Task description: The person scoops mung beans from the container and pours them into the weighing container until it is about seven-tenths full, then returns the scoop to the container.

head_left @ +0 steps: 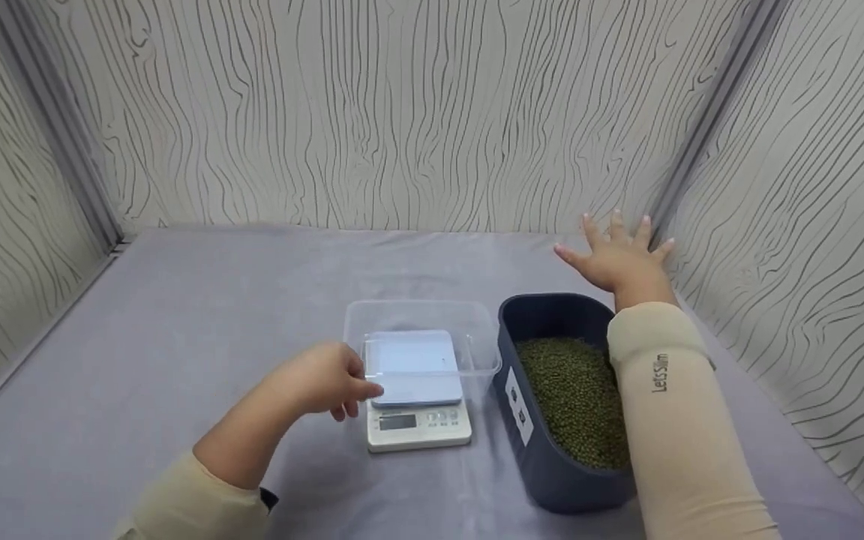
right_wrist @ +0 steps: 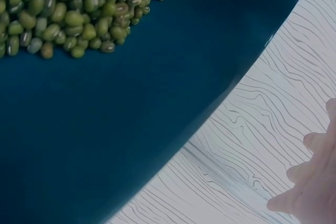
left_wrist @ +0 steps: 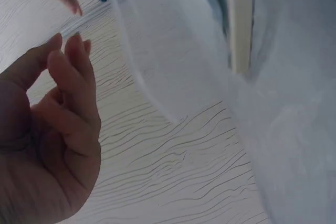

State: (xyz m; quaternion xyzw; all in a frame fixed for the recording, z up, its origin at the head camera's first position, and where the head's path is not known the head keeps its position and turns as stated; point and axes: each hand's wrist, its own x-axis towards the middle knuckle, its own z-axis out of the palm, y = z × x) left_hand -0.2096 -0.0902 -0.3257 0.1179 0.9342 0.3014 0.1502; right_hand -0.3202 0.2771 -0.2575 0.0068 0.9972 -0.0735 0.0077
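Observation:
My left hand (head_left: 327, 381) is just left of a kitchen scale (head_left: 418, 435), its fingers loosely bent. In the left wrist view, nothing shows between the thumb and fingers of the left hand (left_wrist: 58, 124). A clear plastic container (head_left: 421, 309) overlaps the scale's white weighing plate (head_left: 409, 390). My right hand (head_left: 619, 259) is stretched out with fingers spread, beyond the far end of a dark blue bin (head_left: 582, 491). Green mung beans (head_left: 571, 397) partly fill this bin, and the right forearm passes over its right side. The right wrist view shows the beans (right_wrist: 68, 9) close up.
A pale grey-lilac cloth (head_left: 177, 337) covers the table. Wood-grain-patterned panels (head_left: 402, 112) stand at the back and on both sides, with grey strips at the corners. A white label (head_left: 519, 405) is on the bin's left side.

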